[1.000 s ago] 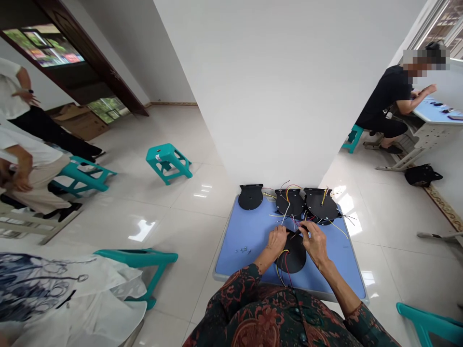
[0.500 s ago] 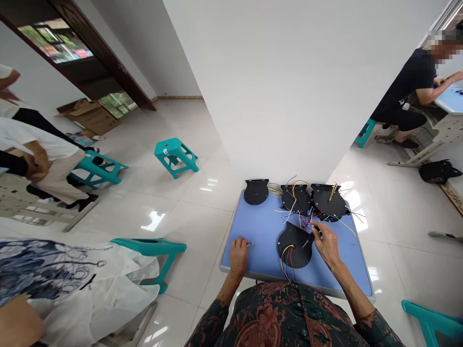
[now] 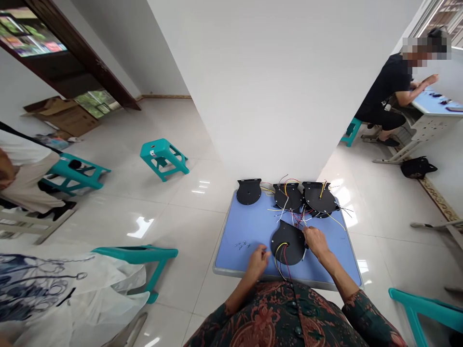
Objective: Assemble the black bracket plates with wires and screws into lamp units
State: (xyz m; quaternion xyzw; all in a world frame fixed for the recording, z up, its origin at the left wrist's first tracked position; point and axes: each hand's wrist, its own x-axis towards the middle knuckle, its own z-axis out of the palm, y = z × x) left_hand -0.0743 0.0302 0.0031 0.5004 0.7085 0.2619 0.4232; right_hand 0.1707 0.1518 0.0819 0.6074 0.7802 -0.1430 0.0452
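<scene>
A round black housing with a flanged edge lies on the blue tabletop in front of me. Yellow, red and dark wires come out of its middle and hang toward my body. My right hand is closed round a screwdriver at the housing's right edge, its shaft pointing down and its handle mostly hidden. Just left of the housing is my left hand, fingertips pinched together; whatever they hold is too small to make out. Several small screws are scattered on the tabletop left of that hand.
More black housings with loose wires line the table's back edge, some stacked at the right. A white pillar rises behind. Teal stools stand around, and a seated person works at another table.
My left hand has moved right, from the screws to beside the housing. My right hand still holds the screwdriver, now lower along the housing's right edge and more upright. The camera view has shifted.
</scene>
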